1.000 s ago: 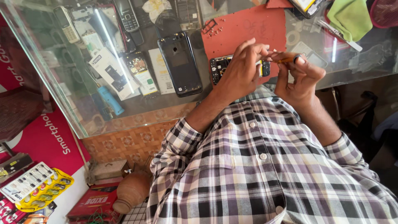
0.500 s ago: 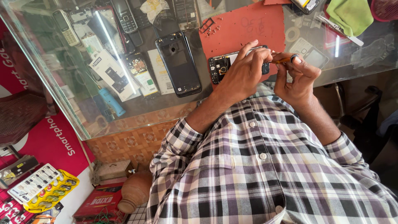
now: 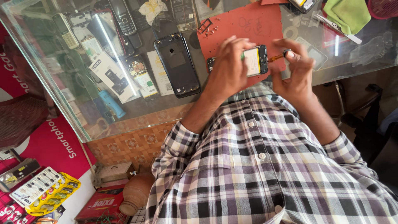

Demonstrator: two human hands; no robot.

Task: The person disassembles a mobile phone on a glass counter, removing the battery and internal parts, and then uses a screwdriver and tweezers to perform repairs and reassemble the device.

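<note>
Our left hand is clamped on the opened smartphone, upper centre of the frame, fingers wrapped over its left part. The phone lies on the red work mat on the glass counter.

Our right hand pinches a small screwdriver with an orange shaft, tip touching the phone's right edge.

Left of the left hand: a black phone back cover, lying flat, just off the mat. Small screws sit on the mat's upper left.

Green cloth at upper right. Old keypad phones under the glass at upper left.
</note>
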